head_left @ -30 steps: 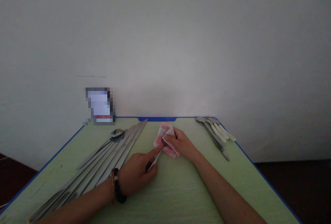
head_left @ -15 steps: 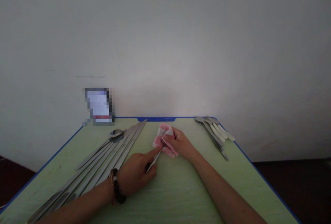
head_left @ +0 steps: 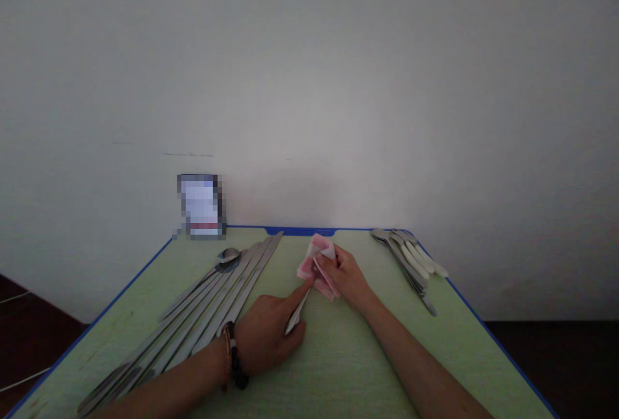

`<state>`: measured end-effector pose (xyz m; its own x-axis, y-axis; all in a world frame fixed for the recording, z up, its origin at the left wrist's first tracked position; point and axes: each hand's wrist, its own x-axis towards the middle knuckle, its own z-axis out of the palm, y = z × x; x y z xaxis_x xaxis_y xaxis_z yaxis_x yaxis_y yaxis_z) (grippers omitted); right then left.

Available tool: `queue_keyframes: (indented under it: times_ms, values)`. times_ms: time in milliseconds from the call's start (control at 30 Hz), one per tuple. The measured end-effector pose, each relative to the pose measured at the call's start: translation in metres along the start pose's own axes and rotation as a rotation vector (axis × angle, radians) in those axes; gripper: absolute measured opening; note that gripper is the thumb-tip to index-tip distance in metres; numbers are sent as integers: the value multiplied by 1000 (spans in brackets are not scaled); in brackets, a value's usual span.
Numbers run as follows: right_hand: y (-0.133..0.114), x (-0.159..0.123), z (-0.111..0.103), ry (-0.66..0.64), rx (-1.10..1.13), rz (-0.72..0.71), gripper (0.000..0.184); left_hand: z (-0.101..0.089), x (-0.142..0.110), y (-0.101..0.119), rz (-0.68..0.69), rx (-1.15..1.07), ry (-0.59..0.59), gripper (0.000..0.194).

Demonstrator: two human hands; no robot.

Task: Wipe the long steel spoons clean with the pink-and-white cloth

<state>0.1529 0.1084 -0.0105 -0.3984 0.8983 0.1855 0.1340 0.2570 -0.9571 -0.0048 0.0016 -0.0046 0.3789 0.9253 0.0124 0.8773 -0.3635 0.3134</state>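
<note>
My left hand (head_left: 271, 327), with dark beaded bracelets at the wrist, grips the pale handle of a metal cutlery piece (head_left: 296, 317). Its index finger stretches along the piece towards the cloth. A pink-and-white cloth (head_left: 321, 246) is folded around the far end, which hides what kind of cutlery it is. My right hand (head_left: 349, 279) pinches the cloth, thumb on top, just above the middle of the table.
Long metal knives (head_left: 251, 277) and several spoons (head_left: 229, 254) lie in a slanted row on the left of the green table (head_left: 348, 367). Stacked spoons (head_left: 406, 267) and white-handled cutlery (head_left: 416, 259) lie at right. A blurred-out screen (head_left: 200, 203) stands by the wall (head_left: 309, 84).
The whole view has shifted slightly, so everything appears a little further right and lower. Both hands keep their hold on the cutlery piece and cloth, with little visible movement between them.
</note>
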Motion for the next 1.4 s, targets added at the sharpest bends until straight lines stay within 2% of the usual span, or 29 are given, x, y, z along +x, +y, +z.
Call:
queue_keyframes:
  times_ms: [333, 733, 933, 1133, 1400]
  values:
    - [-1, 0, 0, -5, -44, -3, 20, -1, 0, 6, -29, 128, -48, 62]
    - [1, -1, 2, -17, -96, -10, 22, 3, -2, 10, 28, 227, -41, 62]
    - [0, -3, 8, 40, -224, -28, 21, 6, -5, 12, 40, 224, -22, 60]
    - [-3, -5, 8, 105, -231, 4, 23, 6, -2, 4, 8, 183, -18, 58]
    - [-6, -10, 10, 183, -218, 4, 32, 1, -2, 11, -26, 172, -49, 59]
